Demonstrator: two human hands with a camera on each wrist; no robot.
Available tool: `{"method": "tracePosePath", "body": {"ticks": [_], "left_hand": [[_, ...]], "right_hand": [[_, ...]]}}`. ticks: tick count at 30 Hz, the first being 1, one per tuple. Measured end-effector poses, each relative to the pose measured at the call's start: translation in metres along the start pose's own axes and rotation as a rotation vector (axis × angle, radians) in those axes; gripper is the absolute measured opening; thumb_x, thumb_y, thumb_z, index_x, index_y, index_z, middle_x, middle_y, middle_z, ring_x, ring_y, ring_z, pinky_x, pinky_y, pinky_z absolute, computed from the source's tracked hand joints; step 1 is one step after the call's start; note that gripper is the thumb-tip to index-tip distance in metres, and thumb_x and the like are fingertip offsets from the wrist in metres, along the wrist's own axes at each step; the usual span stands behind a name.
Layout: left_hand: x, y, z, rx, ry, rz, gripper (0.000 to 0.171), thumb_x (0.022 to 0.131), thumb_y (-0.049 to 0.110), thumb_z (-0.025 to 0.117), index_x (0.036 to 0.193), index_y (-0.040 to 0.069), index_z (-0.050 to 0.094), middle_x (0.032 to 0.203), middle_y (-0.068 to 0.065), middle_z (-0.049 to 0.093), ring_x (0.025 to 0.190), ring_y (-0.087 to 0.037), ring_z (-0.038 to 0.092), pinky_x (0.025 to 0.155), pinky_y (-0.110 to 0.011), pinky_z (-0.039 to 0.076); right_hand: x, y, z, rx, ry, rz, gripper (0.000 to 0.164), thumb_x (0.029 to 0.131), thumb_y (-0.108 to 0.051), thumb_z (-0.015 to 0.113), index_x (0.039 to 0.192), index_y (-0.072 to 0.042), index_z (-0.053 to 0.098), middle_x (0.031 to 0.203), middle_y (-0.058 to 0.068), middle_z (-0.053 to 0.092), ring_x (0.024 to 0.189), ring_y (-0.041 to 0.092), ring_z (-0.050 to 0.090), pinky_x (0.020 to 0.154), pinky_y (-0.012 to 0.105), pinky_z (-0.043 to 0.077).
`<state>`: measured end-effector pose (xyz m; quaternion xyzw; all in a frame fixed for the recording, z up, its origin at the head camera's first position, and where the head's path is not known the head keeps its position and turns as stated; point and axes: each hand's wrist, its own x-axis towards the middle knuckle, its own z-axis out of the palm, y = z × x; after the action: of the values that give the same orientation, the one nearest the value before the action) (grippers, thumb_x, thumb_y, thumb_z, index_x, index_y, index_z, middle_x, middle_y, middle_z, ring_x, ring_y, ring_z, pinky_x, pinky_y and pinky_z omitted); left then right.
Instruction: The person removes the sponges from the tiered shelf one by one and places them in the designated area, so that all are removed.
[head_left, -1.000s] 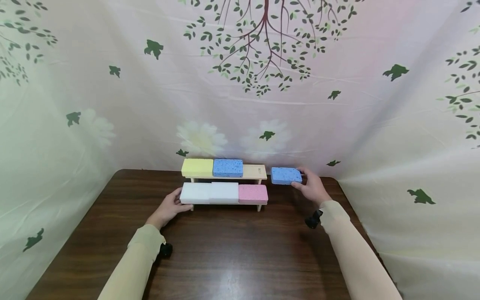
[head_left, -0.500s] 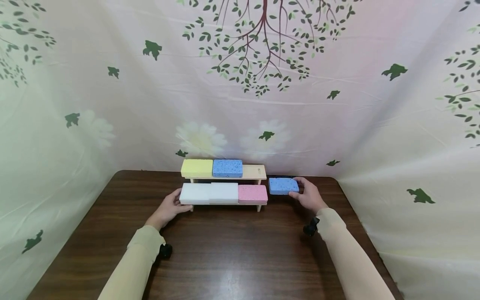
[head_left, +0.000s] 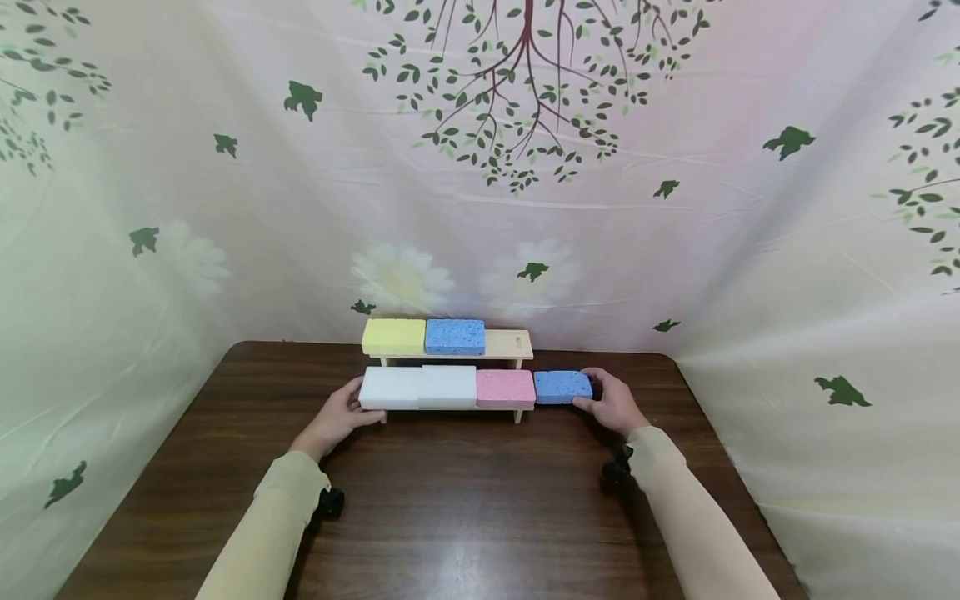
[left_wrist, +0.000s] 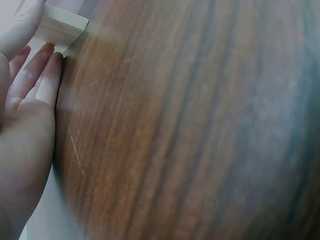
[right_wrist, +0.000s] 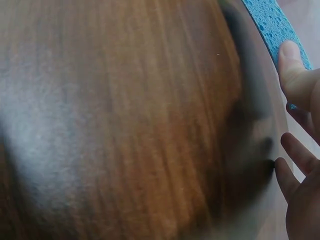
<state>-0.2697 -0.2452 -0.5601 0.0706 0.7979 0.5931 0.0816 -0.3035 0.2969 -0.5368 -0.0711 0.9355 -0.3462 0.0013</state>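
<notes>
Brown table (head_left: pixel 420 492) before leafy cloth (head_left: pixel 450 217); right fingers (right_wrist: pixel 296 80) pinch blue sponge (head_left: pixel 558 387); left fingers (left_wrist: pixel 48 82), straight, touch stand (left_wrist: pixel 64 24).

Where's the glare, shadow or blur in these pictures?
Head view: pale glare on the tabletop near the bottom edge, soft shadow beside the right sleeve; left wrist view: bluish haze toward the right; right wrist view: whitish glare at left, blurry dark shadow beside the right hand, yet pores show on the blue sponge.

Held sponge (head_left: pixel 562 387) rough, porous; table (head_left: pixel 420 483) glossy wood; 2 shelves (head_left: pixel 508 343) pale wood.
</notes>
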Motion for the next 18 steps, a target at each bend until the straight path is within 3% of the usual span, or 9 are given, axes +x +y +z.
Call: {"method": "tracePosePath", "body": {"ticks": [18], "left_hand": [[-0.0017, 0.0013, -0.0018, -0.023, -0.016, 0.013, 0.087, 0.092, 0.012, 0.084, 0.162, 0.004, 0.033, 0.154, -0.024, 0.049, 0.136, -0.036, 0.054, 0.101, -0.027, 0.051]], "right_hand": [[0.0013, 0.0065, 0.0061, -0.037, -0.057, 0.038, 0.07, 0.095, -0.022, 0.082, 0.151, 0.001, 0.048, 0.155, 0.029, 0.048, 0.146, 0.047, 0.041, 0.12, 0.065, 0.03]]}}
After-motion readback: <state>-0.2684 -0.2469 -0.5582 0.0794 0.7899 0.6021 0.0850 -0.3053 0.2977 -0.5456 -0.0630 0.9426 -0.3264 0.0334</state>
